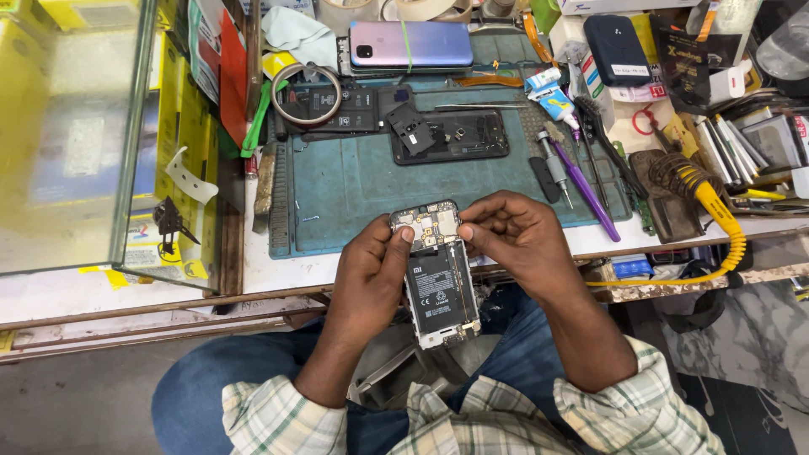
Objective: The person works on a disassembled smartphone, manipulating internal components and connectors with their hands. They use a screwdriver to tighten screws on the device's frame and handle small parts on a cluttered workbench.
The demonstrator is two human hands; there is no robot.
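While both hands [371,270] [514,236] grip, fingers [408,235] pinch the opened phone [436,278].

From my feed, a white-topped workbench [261,274] runs across the view, its worn wooden edge [152,307] facing me. A teal work mat [354,181] covers its middle at twelve o'clock. At ten o'clock stands a glass case [76,126] with yellow boxes [181,109] behind and beside it. The far side of the bench, from twelve to two o'clock, is crowded with tools, tape rolls [421,8] and small packets. A yellow coiled cord [725,227] hangs over the edge at three o'clock. Grey floor [84,404] shows at eight o'clock, and mottled stone-like floor [750,337] at four. Light is even and bright, with soft reflections on the glass.
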